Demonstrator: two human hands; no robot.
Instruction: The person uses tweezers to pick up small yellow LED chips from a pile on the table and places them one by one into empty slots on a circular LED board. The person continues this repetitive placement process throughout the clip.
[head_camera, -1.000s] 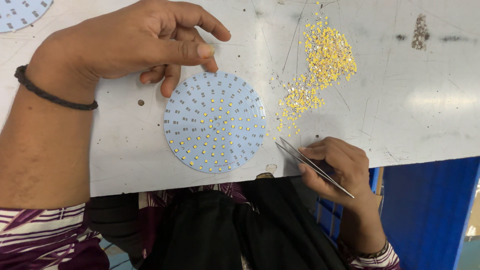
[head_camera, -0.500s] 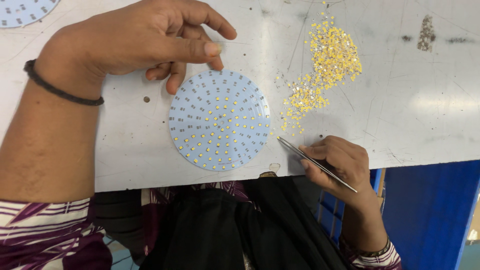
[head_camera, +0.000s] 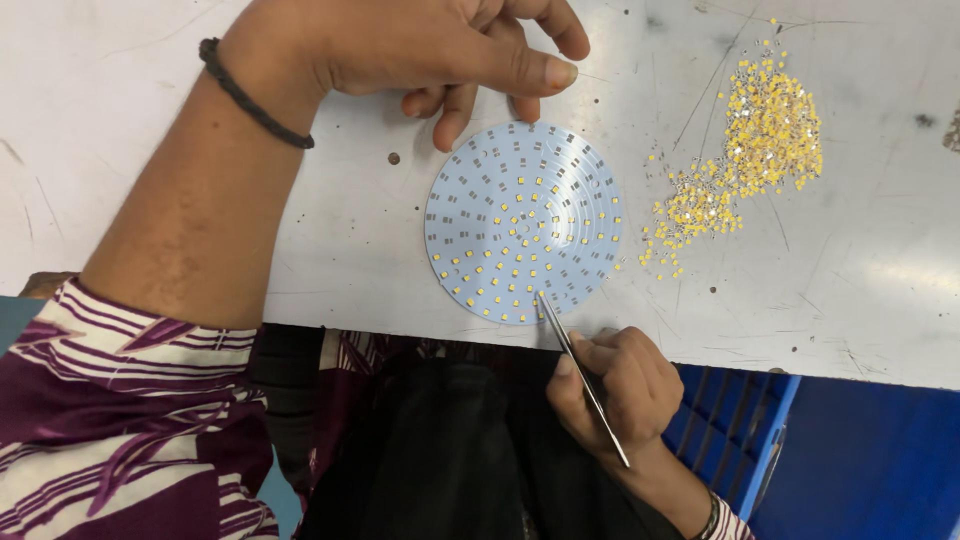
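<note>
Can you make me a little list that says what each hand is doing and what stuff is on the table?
left hand: fingertips rest at the top edge of the round board
right hand: holds metal tweezers, their tips on the board's lower part
round board: pale disc lying flat, many small yellow chips in rings, some spots bare
loose chips: yellow heap to the right of the board, apart from it
table: white, scratched
wristband: dark, on the left wrist
blue crate: below the table edge
</note>
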